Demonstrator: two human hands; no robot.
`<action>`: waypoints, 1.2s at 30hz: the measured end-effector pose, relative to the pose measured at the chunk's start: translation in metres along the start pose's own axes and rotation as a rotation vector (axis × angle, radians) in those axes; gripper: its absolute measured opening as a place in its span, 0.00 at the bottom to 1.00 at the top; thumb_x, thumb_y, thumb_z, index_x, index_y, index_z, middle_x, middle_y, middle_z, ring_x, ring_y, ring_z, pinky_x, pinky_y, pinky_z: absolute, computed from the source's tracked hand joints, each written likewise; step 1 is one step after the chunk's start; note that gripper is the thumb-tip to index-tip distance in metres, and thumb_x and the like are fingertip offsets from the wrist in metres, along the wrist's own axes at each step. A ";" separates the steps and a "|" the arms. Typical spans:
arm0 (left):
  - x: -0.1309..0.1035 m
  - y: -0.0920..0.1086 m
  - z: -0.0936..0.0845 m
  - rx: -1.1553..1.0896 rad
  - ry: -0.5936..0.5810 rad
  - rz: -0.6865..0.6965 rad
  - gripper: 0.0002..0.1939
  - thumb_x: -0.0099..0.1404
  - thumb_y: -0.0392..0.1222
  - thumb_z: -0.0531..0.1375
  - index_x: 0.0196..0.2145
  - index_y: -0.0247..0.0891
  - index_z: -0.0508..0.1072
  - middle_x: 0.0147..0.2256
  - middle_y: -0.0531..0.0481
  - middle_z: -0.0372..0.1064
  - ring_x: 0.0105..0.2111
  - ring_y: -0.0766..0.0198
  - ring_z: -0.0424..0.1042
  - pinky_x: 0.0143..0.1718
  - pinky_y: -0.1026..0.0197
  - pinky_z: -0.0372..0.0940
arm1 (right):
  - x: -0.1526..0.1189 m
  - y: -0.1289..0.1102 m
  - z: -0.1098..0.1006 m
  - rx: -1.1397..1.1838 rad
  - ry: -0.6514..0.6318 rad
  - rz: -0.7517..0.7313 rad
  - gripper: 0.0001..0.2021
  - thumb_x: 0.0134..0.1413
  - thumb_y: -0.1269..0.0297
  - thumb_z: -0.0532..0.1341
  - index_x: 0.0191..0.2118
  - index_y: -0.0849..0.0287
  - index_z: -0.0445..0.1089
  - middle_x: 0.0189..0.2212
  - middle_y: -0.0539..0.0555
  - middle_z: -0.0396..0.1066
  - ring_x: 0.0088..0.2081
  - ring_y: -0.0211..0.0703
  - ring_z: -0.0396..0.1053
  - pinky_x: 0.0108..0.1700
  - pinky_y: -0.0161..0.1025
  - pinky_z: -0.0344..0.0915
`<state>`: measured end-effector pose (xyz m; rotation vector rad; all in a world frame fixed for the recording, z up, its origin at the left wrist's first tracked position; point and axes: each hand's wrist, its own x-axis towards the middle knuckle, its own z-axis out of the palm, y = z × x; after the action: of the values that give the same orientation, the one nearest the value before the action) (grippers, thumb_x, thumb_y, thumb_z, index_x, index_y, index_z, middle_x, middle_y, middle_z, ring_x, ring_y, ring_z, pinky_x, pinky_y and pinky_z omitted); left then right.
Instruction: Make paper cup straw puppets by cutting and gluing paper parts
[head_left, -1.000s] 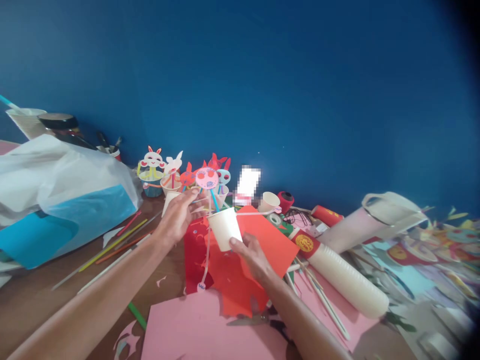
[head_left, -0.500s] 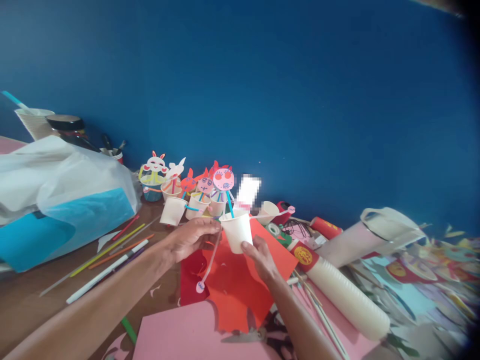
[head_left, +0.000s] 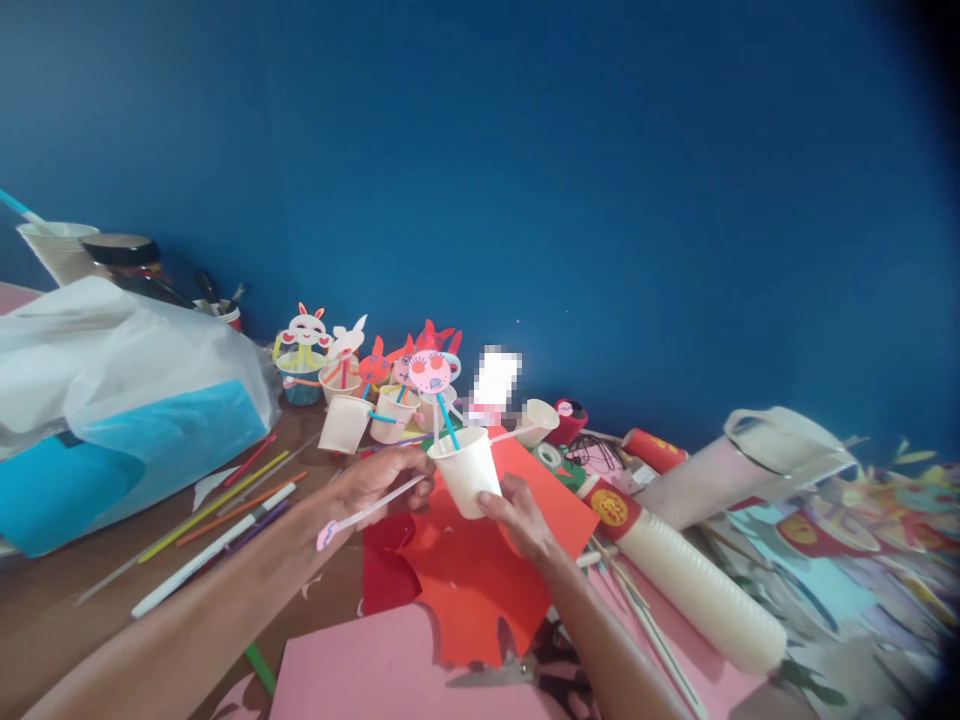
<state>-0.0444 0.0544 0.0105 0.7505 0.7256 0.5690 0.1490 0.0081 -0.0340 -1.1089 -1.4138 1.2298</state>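
A white paper cup is tilted in front of me, with a blue straw rising from it to a pink paper face. My right hand grips the cup low on its right side. Fingers of my left hand are pinched at the cup's left side around a pale straw. That straw points down and left and ends in a small pink cutout. Another pale straw sticks out on the cup's right.
Behind stand several cups with paper animal figures. Red-orange paper, pink paper and scissors lie below. Stacked cups are at right, loose straws and a plastic bag at left.
The left pale straw has swung from pointing down to pointing left over my forearm. The cup and its pink face have shifted slightly left and down.
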 end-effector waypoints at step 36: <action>0.005 -0.006 0.004 -0.148 0.023 0.168 0.08 0.52 0.28 0.58 0.32 0.31 0.72 0.27 0.48 0.69 0.27 0.67 0.67 0.28 0.63 0.65 | 0.005 -0.006 -0.005 0.138 0.051 -0.022 0.17 0.44 0.54 0.60 0.32 0.66 0.71 0.26 0.52 0.68 0.28 0.38 0.63 0.30 0.33 0.59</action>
<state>-0.0374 0.0527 0.0057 0.6719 0.6376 0.7763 0.1526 0.0136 -0.0268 -1.0200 -1.2798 1.2552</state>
